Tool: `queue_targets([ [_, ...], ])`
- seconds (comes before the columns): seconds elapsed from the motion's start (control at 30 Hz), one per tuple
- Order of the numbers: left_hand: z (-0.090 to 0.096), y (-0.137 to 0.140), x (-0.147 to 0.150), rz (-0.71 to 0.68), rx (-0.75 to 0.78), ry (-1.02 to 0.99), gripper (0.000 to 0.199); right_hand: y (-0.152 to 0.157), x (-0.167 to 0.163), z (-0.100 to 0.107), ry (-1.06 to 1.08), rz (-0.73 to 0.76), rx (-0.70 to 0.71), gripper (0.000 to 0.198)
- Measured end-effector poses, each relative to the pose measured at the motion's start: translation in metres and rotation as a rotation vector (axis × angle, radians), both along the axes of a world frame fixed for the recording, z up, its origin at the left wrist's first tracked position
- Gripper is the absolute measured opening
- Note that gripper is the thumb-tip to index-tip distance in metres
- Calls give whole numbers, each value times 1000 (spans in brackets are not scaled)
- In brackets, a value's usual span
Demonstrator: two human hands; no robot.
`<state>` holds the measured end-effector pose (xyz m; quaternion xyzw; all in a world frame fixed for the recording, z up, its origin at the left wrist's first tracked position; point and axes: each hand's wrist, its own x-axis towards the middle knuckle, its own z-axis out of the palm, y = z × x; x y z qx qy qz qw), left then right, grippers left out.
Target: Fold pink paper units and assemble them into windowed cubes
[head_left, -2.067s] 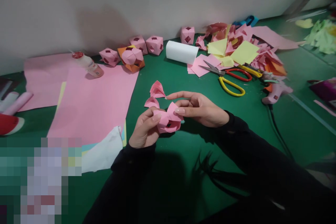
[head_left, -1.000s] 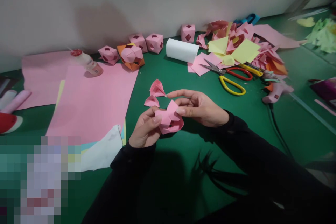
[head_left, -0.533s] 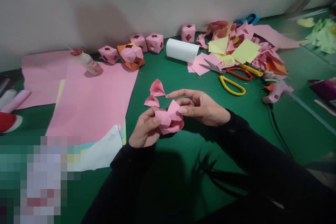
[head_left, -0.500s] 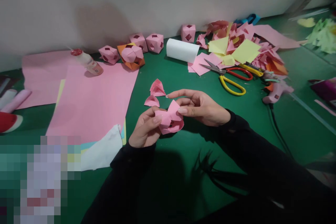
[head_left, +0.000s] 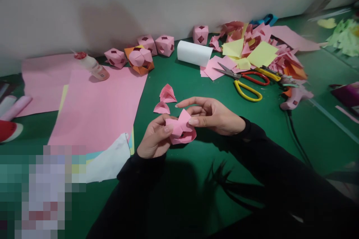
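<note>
Between both hands is a pink folded-paper ornament [head_left: 183,129], partly assembled, with an opening in its front. My left hand [head_left: 155,136] pinches its left side, thumb on the front face. My right hand [head_left: 214,116] presses a raised corner on the right between thumb and bent fingers, while the index finger stretches out to the left. Just beyond the hands, two loose folded pink paper pieces [head_left: 167,94] lie on the green table [head_left: 196,179]. The fingers behind the ornament are partly hidden.
Along the wall stand several finished pink paper ornaments [head_left: 165,45] and a white roll [head_left: 194,53]. Scissors [head_left: 248,90], a heap of paper scraps [head_left: 260,48] and a pink glue gun [head_left: 296,97] with a cord lie right. Left are pink sheets [head_left: 103,108], a small bottle [head_left: 95,67] and a white cloth [head_left: 112,160].
The right thumb and the raised paper corner have shifted very slightly to the left and down. Both hands keep their grip on the ornament.
</note>
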<state>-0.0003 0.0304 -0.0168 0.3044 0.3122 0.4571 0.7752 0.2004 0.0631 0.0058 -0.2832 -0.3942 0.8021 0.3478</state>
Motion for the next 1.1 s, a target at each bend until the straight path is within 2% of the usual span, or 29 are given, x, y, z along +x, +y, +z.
queue_targets([
  [0.47, 1, 0, 1, 12, 35, -5, 28, -1, -2, 0, 16, 9, -49, 45],
  [0.53, 1, 1, 2, 32, 28, -11, 38, -1, -2, 1, 49, -5, -91, 45],
  [0.63, 1, 4, 4, 71, 11, -43, 70, -1, -4, 1, 108, -88, -171, 43],
  [0.7, 1, 4, 5, 107, 40, -51, 79, 0, -5, 0, 130, -161, -221, 41],
  [0.83, -2, 2, 9, 156, 102, 34, 78, 3, -7, -6, 143, -268, -302, 39],
  [0.97, -9, 1, 11, 256, 98, 131, 67, 5, -9, -9, 147, -274, -374, 37],
  [1.1, -11, 4, 9, 306, 96, 162, 54, 3, -12, -6, 64, -298, -311, 35],
])
